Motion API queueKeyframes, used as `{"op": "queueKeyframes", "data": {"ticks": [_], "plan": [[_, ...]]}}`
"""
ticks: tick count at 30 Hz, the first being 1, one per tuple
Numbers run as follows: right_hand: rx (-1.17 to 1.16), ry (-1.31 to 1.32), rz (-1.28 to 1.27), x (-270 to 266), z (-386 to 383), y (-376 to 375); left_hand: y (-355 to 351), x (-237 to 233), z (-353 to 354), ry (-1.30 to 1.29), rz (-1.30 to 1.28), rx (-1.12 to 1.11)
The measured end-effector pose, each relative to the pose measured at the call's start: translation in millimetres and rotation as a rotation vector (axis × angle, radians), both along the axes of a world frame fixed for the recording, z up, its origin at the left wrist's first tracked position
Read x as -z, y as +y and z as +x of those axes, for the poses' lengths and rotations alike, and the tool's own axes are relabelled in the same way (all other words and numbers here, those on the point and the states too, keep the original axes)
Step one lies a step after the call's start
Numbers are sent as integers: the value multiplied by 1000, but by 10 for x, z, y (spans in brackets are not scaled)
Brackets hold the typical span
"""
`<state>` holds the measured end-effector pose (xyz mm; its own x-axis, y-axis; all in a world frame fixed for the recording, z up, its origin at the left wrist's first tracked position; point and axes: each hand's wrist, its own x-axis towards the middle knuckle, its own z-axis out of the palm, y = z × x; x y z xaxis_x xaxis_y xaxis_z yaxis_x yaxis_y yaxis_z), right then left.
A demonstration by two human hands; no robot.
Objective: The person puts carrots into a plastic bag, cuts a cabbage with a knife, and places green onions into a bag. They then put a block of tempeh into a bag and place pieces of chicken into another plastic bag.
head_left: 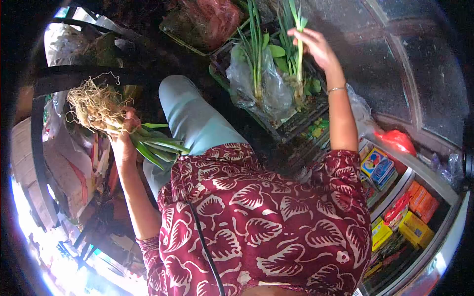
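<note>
My left hand (127, 129) is closed round a bunch of green onions (157, 143), the tangled pale roots pointing up and left and the green leaves hanging toward my lap. At the upper right, my right hand (314, 47) has its fingers curled at the upper stalk of an upright green onion (299, 64). That stalk's root end rests in a dark crate (284, 132). More green onions (256, 59) stand in the crate beside a clear plastic bag (269, 91) and some broad green leaves (279, 56).
Behind the crate lies a tray holding a reddish plastic bag (217, 19). To my right, a shelf case holds a blue-yellow box (379, 167), orange packs (422, 202) and yellow boxes (415, 229). A red plastic bag (396, 142) lies above them. Cluttered bags and cardboard (69, 158) fill the left.
</note>
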<state>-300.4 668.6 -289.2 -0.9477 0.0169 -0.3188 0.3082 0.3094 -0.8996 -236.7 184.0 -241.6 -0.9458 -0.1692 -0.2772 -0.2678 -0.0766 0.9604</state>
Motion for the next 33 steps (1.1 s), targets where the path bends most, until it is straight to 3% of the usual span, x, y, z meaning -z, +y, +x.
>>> {"op": "queueKeyframes", "data": {"ticks": [3,5,7,9,11,13,15,17,19,20,24,26,27,29,31,33], "plan": [[-70,37,-231,-123,-127,-66,4,34,-38,56,31,43],[-221,-202,-2,316,-50,-116,26,39,-50,5,-20,19],[-165,-378,98,689,89,52,24,9,-79,34,-21,44],[-37,-182,280,1401,282,667,-48,21,-38,48,-32,45],[-35,-165,911,1300,604,553,-161,85,16,65,-27,90],[-102,-323,952,1456,899,438,-187,95,9,109,63,83],[-89,-316,914,1368,1013,325,-137,26,14,124,107,57],[-81,-317,870,1342,1061,294,-56,-54,3,61,-81,31],[250,-8,55,1266,1136,361,-93,-13,-9,60,-50,57],[408,-132,-30,1135,1165,351,-110,13,-23,59,-4,135],[449,-37,-303,268,1088,90,30,-22,-86,37,-108,232],[295,69,-816,-57,1058,24,88,-34,-82,19,-125,201],[304,96,-789,-175,1010,11,52,-10,-94,31,-119,187],[469,65,-360,-508,860,-123,-67,48,-64,60,-59,252],[363,116,-230,-386,852,184,-42,17,-36,58,-6,152],[-371,-85,582,-83,824,489,-92,-53,14,74,-82,165]]}}
